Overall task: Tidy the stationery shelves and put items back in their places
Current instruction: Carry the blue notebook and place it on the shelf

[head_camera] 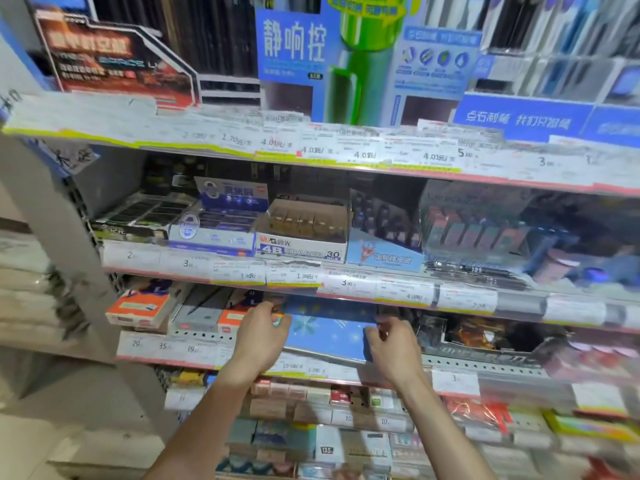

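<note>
Both hands are gripping a flat blue box (329, 329) lying on the third shelf (485, 367) down, below the eraser carton (304, 242). The left hand (261, 336) is curling round its left edge; the right hand (394, 348) is pinching its right front corner. Orange-and-white boxes (138, 308) are sitting just left

soft, dim shop light, smeared view
my view bends at the edges; the price labels (363, 147) blur, the shelf recesses sit in shadow, my hands read clearest.

Eraser box (301, 233) on shelf above blue box (329, 329); orange box (138, 308) left.
</note>
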Demonstrator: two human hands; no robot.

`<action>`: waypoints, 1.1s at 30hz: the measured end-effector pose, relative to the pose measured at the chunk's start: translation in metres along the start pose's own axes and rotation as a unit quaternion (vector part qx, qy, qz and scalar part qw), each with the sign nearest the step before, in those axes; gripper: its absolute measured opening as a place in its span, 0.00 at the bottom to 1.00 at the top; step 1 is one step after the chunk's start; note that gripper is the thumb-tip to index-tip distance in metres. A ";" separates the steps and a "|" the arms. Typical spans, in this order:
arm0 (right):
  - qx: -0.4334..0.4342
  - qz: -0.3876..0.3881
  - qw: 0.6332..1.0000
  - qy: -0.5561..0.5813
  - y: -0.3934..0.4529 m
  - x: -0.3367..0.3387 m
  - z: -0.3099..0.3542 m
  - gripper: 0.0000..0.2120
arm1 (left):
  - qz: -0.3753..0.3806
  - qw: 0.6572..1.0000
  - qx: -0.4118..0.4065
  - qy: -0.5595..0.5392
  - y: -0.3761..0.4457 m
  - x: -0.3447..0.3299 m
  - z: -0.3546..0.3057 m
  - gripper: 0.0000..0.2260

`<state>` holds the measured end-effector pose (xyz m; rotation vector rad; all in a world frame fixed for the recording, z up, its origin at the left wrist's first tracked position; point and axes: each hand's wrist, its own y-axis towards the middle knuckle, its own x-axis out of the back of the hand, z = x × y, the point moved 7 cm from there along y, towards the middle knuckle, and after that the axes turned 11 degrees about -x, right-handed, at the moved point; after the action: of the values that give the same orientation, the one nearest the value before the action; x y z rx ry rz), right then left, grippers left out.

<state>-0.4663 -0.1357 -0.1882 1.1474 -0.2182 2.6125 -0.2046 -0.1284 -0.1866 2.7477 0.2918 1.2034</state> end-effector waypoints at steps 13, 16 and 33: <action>0.043 0.021 0.999 -0.025 -0.013 -0.006 -0.006 0.10 | 0.008 0.995 -0.053 -0.078 -0.023 -0.004 -0.001 0.15; 0.006 0.040 0.999 0.032 -0.015 -0.005 -0.007 0.12 | 0.006 0.994 -0.037 -0.102 -0.025 -0.003 0.002 0.15; -0.147 0.245 0.951 0.116 -0.068 -0.006 -0.050 0.14 | 0.121 0.958 0.081 -0.248 -0.057 -0.030 0.041 0.09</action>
<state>-0.4760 -0.0597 -0.2249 0.7464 -0.9096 2.9598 -0.2018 -0.0816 -0.2468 3.1756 -0.0045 0.5019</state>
